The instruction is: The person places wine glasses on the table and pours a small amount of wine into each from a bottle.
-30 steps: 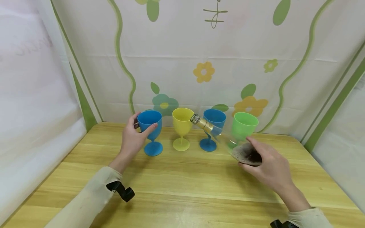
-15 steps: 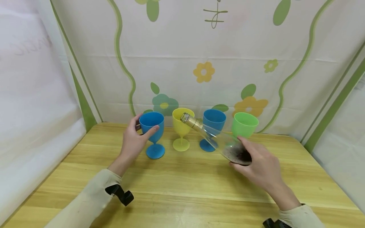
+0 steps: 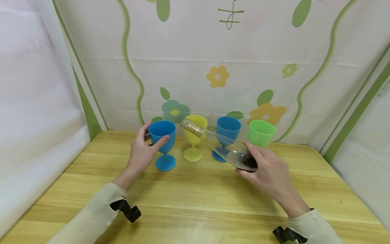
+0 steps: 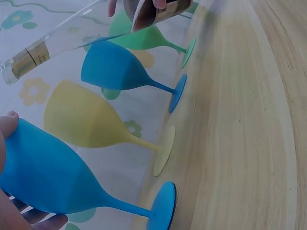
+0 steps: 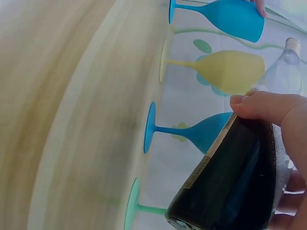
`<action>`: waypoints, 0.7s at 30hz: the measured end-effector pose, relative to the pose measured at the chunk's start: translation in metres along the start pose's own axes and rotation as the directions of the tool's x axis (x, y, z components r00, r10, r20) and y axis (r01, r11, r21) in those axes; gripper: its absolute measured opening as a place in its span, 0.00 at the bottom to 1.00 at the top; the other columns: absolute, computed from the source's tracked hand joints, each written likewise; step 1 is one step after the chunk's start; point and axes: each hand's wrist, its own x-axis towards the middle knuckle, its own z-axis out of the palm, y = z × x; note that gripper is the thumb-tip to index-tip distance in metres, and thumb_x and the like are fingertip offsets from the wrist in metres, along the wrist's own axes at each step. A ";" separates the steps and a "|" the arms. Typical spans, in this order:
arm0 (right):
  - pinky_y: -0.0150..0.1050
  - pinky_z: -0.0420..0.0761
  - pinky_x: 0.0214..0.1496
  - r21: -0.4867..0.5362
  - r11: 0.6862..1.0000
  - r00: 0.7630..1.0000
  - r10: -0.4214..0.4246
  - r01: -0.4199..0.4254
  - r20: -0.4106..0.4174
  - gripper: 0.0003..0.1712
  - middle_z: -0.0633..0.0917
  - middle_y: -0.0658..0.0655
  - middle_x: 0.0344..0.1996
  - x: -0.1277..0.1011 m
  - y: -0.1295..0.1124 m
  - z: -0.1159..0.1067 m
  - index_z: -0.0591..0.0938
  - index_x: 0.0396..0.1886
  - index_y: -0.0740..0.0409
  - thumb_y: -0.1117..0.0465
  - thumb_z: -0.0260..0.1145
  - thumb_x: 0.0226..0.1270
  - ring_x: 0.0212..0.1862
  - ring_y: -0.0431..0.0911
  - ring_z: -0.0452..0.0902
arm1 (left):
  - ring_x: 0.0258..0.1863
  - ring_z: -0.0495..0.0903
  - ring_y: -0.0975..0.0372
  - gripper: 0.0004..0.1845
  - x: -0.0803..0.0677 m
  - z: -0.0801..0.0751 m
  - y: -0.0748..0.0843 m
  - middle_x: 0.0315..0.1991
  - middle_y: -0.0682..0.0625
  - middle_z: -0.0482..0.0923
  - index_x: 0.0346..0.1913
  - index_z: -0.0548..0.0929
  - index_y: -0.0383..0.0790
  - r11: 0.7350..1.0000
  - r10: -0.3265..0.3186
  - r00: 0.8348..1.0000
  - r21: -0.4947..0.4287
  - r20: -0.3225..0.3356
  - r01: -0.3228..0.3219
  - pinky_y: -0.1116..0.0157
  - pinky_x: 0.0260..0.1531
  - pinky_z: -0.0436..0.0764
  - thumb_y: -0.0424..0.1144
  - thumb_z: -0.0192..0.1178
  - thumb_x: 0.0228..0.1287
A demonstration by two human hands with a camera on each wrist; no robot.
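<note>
My left hand (image 3: 144, 150) grips the bowl of the leftmost blue goblet (image 3: 164, 137), thumb on the near side and fingers behind; the goblet stands upright at the table. In my right hand (image 3: 272, 170) is a clear glass bottle (image 3: 223, 144) with dark liquid (image 5: 235, 177) pooled toward its base. The bottle is tilted, its neck (image 4: 31, 60) pointing left, raised near the yellow goblet (image 3: 192, 154) and apart from the held goblet's rim. Behind the bottle stand a second blue goblet (image 3: 228, 127) and a green goblet (image 3: 261, 132), whose lower part is hidden in the head view.
The goblets stand in a row near the back of the wooden table (image 3: 189, 200). Directly behind rises a white cloth backdrop (image 3: 182, 44) printed with flowers. Pale cloth walls close off both sides. A black wrist camera (image 3: 126, 210) sits on the left sleeve.
My right hand has carried the tilted bottle leftward, its mouth passing from beside the second blue goblet to the yellow one. The left hand has shifted its blue goblet slightly right and nearer.
</note>
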 end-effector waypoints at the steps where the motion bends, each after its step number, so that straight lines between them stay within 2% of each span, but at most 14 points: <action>1: 0.54 0.86 0.29 -0.005 1.000 1.000 -0.008 0.008 -0.002 0.57 0.91 0.62 0.49 0.001 -0.001 0.001 0.81 0.70 0.51 0.42 0.91 0.35 0.44 0.58 0.89 | 0.77 0.68 0.44 0.53 0.000 0.000 0.000 0.78 0.39 0.66 0.85 0.55 0.45 1.000 0.003 1.000 0.000 0.002 -0.003 0.41 0.72 0.76 0.63 0.69 0.68; 4: 0.52 0.85 0.27 -0.023 1.000 1.000 -0.018 0.018 0.002 0.57 0.91 0.61 0.49 0.004 -0.003 0.002 0.81 0.69 0.52 0.41 0.91 0.34 0.43 0.56 0.88 | 0.77 0.68 0.43 0.53 -0.001 0.000 0.001 0.78 0.39 0.66 0.85 0.54 0.44 1.000 0.007 1.000 0.000 0.008 -0.007 0.41 0.72 0.76 0.62 0.69 0.68; 11: 0.52 0.85 0.27 -0.054 0.998 0.999 -0.032 0.034 0.042 0.57 0.91 0.58 0.51 0.011 -0.007 0.002 0.80 0.71 0.50 0.39 0.91 0.37 0.44 0.55 0.88 | 0.77 0.67 0.43 0.52 -0.002 0.000 0.002 0.79 0.38 0.65 0.85 0.53 0.44 1.000 0.006 1.000 -0.008 0.018 -0.006 0.41 0.73 0.75 0.62 0.68 0.70; 21: 0.52 0.85 0.27 -0.077 0.997 0.994 -0.015 0.024 0.111 0.57 0.90 0.59 0.51 0.019 -0.011 -0.003 0.79 0.74 0.47 0.40 0.90 0.41 0.46 0.56 0.88 | 0.78 0.67 0.42 0.52 -0.001 0.002 -0.001 0.79 0.37 0.65 0.85 0.53 0.44 1.000 0.023 0.999 -0.010 0.033 -0.023 0.39 0.73 0.74 0.61 0.67 0.71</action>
